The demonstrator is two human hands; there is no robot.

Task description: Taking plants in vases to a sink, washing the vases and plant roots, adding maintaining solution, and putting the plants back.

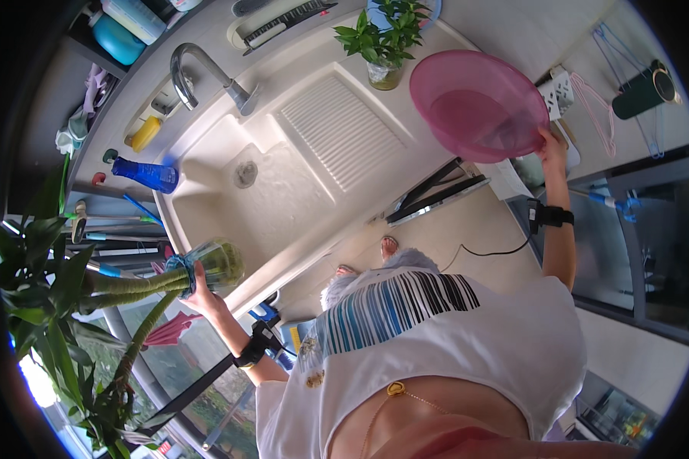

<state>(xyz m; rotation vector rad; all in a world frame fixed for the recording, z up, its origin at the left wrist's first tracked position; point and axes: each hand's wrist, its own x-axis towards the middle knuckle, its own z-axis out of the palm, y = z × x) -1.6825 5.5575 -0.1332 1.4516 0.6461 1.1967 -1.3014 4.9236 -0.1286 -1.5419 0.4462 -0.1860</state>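
My left hand (202, 292) grips the neck of a glass vase (221, 267) that holds thick green stems with long leaves. The vase is over the left front rim of the white sink (275, 224), and its leafy stems (132, 284) spread to the left. At the right, my right hand (551, 150) holds the rim of a pink translucent plastic basin (476, 109), tilted so that its inside shows. Behind the basin's left side stands a smaller leafy plant in a glass jar (383, 76).
A curved chrome faucet (238, 94) stands behind the sink, by a ribbed washboard (344, 135). A blue bottle (149, 175) and a yellow soap bar (146, 133) lie left of it. Mops and poles (115, 236) stand beyond. Clothes hangers (597, 115) hang at right.
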